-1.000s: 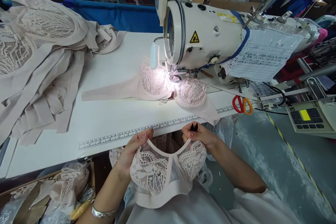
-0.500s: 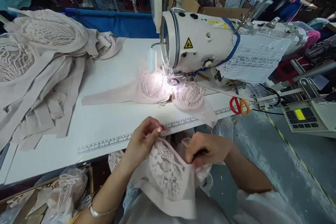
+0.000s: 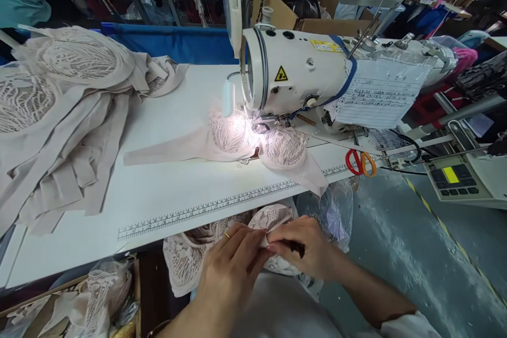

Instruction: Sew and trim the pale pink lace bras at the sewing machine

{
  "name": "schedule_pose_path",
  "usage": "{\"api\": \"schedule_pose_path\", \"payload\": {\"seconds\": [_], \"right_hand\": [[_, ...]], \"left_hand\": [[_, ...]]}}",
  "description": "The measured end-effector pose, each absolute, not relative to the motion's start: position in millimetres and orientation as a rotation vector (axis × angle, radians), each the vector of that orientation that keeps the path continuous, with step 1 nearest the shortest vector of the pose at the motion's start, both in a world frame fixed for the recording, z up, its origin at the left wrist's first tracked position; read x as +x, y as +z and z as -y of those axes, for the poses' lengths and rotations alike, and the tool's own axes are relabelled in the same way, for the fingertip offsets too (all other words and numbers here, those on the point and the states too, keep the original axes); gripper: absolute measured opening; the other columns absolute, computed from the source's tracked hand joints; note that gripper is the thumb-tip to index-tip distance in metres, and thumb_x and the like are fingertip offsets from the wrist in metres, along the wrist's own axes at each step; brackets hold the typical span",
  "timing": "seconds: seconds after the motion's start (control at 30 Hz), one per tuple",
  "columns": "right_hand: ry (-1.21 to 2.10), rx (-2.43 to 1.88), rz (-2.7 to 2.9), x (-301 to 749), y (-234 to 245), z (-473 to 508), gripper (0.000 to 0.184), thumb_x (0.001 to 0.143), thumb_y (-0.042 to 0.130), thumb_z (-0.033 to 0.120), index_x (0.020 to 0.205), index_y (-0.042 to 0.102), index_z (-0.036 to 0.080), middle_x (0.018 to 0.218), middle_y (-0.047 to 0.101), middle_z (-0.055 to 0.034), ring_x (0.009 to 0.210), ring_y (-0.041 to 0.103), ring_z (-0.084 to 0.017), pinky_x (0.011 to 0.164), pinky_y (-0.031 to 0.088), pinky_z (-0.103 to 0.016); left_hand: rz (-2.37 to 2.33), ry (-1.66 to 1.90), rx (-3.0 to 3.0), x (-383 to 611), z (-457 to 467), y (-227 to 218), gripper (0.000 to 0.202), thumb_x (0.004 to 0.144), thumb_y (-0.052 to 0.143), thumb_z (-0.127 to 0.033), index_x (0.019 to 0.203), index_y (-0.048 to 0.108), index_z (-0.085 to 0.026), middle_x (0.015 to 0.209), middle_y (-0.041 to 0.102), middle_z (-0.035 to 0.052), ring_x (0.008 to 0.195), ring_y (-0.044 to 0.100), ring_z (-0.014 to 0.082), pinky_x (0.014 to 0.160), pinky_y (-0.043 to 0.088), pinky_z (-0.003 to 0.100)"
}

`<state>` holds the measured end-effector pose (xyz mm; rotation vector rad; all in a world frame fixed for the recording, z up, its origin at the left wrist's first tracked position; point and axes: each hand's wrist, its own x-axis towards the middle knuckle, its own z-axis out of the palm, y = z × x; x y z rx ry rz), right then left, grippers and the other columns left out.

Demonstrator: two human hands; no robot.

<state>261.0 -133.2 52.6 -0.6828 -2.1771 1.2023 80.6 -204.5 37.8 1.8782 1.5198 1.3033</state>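
In front of the table edge my left hand [image 3: 233, 259] and my right hand [image 3: 307, 245] meet, fingers pinched on a pale pink lace bra [image 3: 273, 216]. Most of what lies between the fingertips is covered. Something dark shows under my right palm; I cannot make out what it is. More pale lace [image 3: 182, 266] hangs beside my left hand, below the table. On the table, another pale pink bra [image 3: 285, 148] lies under the needle area of a white sewing machine [image 3: 301, 71], lit by its lamp.
A heap of beige bras [image 3: 79, 74] covers the table's left side. Orange and red-handled scissors [image 3: 361, 162] hang at the right edge. A printed ruler [image 3: 214, 206] runs along the front. Below left stands a box of scraps [image 3: 99, 290]; a control panel [image 3: 455, 177] is at right.
My left hand has turned over and moved down and right, meeting my right hand. The bra held up in my lap has been lowered and gathered, showing more lace at the left.
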Motion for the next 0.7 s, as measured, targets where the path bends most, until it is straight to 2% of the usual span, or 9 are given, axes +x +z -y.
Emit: {"api": "schedule_pose_path", "payload": {"seconds": [0.1, 0.23, 0.3, 0.33, 0.43, 0.5, 0.6, 0.7], "right_hand": [[0.846, -0.695, 2.223, 263.5, 40.2, 136.9, 0.016, 0.099, 0.054, 0.02, 0.094, 0.07, 0.019, 0.073, 0.063, -0.0023, 0.059, 0.055, -0.011, 0.054, 0.046, -0.022], [0.265, -0.86, 2.265, 269.7, 20.0, 140.2, 0.021, 0.098, 0.052, 0.014, 0.092, 0.072, 0.02, 0.105, 0.07, -0.011, 0.076, 0.058, -0.018, 0.06, 0.05, -0.028], [0.156, -0.878, 2.284, 270.2, 15.1, 140.0, 0.024, 0.097, 0.05, 0.01, 0.095, 0.072, 0.019, 0.12, 0.069, -0.0129, 0.086, 0.059, -0.022, 0.062, 0.049, -0.03], [0.171, -0.858, 2.3, 270.4, 15.2, 138.8, 0.025, 0.097, 0.049, 0.01, 0.096, 0.072, 0.019, 0.12, 0.07, -0.0129, 0.087, 0.06, -0.022, 0.062, 0.049, -0.031], [0.586, -0.719, 2.369, 275.1, 25.2, 129.9, 0.023, 0.099, 0.052, 0.015, 0.087, 0.071, 0.018, 0.093, 0.075, -0.0092, 0.076, 0.059, -0.019, 0.061, 0.047, -0.03], [1.057, -0.578, 2.359, 284.0, 36.0, 120.9, 0.029, 0.1, 0.056, 0.03, 0.077, 0.069, 0.017, 0.078, 0.07, -0.0067, 0.07, 0.058, -0.016, 0.062, 0.048, -0.028], [1.555, -0.455, 2.252, 303.0, 47.0, 108.7, 0.043, 0.095, 0.059, 0.051, 0.072, 0.069, 0.016, 0.078, 0.067, -0.0074, 0.07, 0.061, -0.015, 0.063, 0.05, -0.027], [1.629, -0.594, 2.148, 318.2, 46.2, 103.9, 0.036, 0.092, 0.066, 0.049, 0.077, 0.072, 0.017, 0.082, 0.066, -0.0074, 0.067, 0.06, -0.013, 0.058, 0.047, -0.024]], "left_hand": [[-1.599, 1.366, 1.613, 75.3, 205.6, 39.0, 0.018, 0.078, 0.075, -0.013, 0.088, 0.076, -0.028, 0.078, 0.072, 0.002, 0.063, 0.065, 0.0174, 0.061, 0.052, 0.024], [-1.586, 1.332, 1.322, 73.5, 210.0, 41.9, 0.011, 0.074, 0.079, -0.017, 0.079, 0.076, -0.027, 0.078, 0.071, 0.0034, 0.067, 0.064, 0.0192, 0.057, 0.049, 0.025], [-1.541, 1.329, 1.287, 73.1, 209.9, 42.5, 0.009, 0.074, 0.079, -0.019, 0.077, 0.076, -0.026, 0.075, 0.071, 0.0039, 0.067, 0.064, 0.0202, 0.058, 0.049, 0.026], [-1.519, 1.34, 1.295, 71.8, 208.9, 42.6, 0.008, 0.074, 0.079, -0.019, 0.076, 0.076, -0.026, 0.074, 0.071, 0.004, 0.068, 0.064, 0.0207, 0.059, 0.049, 0.026], [-1.465, 1.313, 1.326, 61.6, 203.3, 42.1, 0.006, 0.074, 0.08, -0.022, 0.077, 0.079, -0.028, 0.078, 0.072, 0.0059, 0.078, 0.064, 0.024, 0.064, 0.051, 0.029], [-1.441, 1.278, 1.251, 51.0, 199.8, 41.1, 0.005, 0.073, 0.082, -0.025, 0.077, 0.08, -0.028, 0.082, 0.07, 0.0062, 0.083, 0.063, 0.0239, 0.066, 0.051, 0.028], [-1.421, 1.286, 1.015, 36.9, 198.5, 38.3, 0.006, 0.072, 0.083, -0.029, 0.076, 0.078, -0.026, 0.081, 0.063, 0.004, 0.077, 0.059, 0.0196, 0.063, 0.048, 0.026], [-1.444, 1.331, 0.913, 30.9, 201.3, 35.0, 0.011, 0.069, 0.086, -0.029, 0.073, 0.076, -0.024, 0.082, 0.061, 0.0033, 0.077, 0.056, 0.0183, 0.065, 0.047, 0.025]]}}
